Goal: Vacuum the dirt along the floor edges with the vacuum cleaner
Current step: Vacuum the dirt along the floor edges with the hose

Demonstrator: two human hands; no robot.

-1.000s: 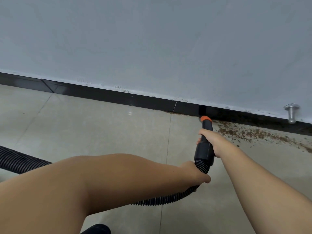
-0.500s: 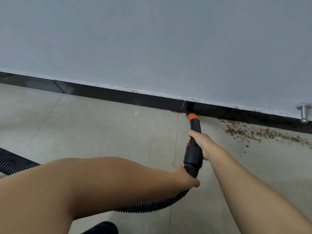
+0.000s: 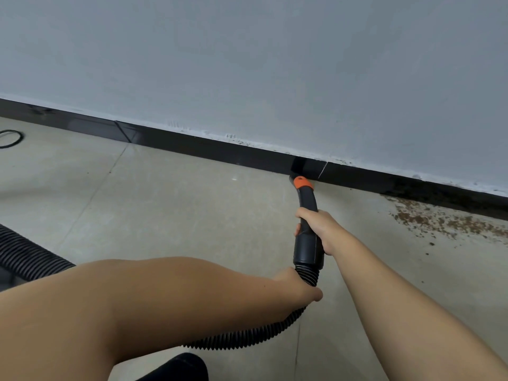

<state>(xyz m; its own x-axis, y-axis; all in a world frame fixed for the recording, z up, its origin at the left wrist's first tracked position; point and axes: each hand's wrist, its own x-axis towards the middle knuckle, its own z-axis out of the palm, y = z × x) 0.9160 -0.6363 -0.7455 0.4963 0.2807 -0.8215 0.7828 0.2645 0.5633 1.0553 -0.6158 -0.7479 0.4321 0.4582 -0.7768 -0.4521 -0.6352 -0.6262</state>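
The black vacuum nozzle (image 3: 308,229) has an orange collar (image 3: 301,183) whose tip sits on the floor against the black skirting board (image 3: 220,152). My right hand (image 3: 319,226) grips the nozzle's handle at mid-length. My left hand (image 3: 295,287) holds the ribbed black hose (image 3: 247,336) just below the nozzle's cuff; the hose loops back under my left forearm. Brown dirt (image 3: 445,221) lies scattered along the skirting to the right of the nozzle tip, apart from it.
A grey wall (image 3: 247,64) rises above the skirting. A thicker stretch of ribbed hose (image 3: 24,259) lies at the far left, and a thin black cable (image 3: 9,138) curls on the beige tiles beyond it. A dark shape (image 3: 178,367) shows at the bottom edge.
The nozzle tip has slid left along the skirting, away from the dirt patch. Both hands kept their hold. The view shifted, and the metal doorstop at the right has left the frame.
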